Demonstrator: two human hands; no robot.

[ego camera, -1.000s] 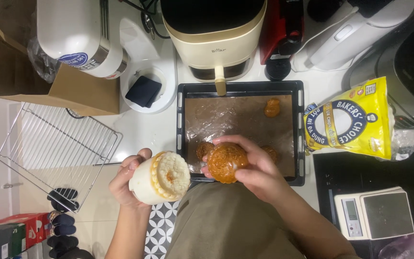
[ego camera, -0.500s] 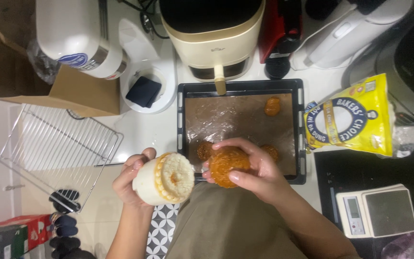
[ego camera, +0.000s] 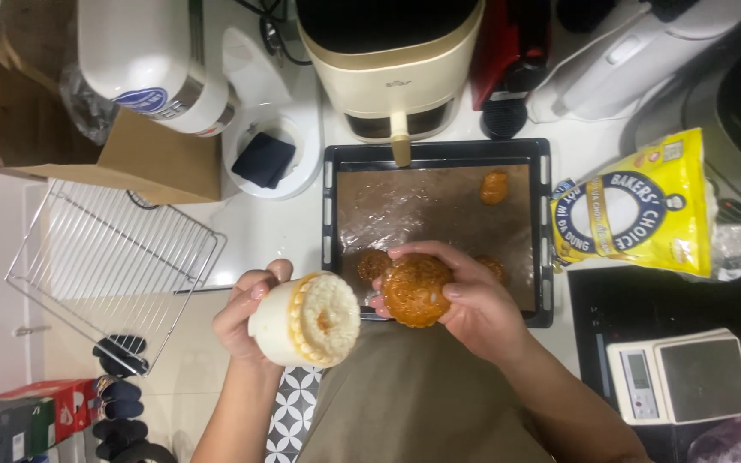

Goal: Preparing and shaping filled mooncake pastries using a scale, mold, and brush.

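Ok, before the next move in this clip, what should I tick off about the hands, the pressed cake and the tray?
1. Right hand grips the round browned cake firmly: ok.
2. Left hand holds the white cylindrical mould, open end facing up: ok.
3. Mould cavity free of residue: not ok, an orange speck shows inside.
4. Bare lined space on the baking tray: ok.
5. Cake underside intact: cannot tell.

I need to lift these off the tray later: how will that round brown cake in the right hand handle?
The cake probably dents easily: the right hand cradles it with spread fingers. Its glossy top may feel slightly greasy. Flat-faced, it is unlikely to roll.
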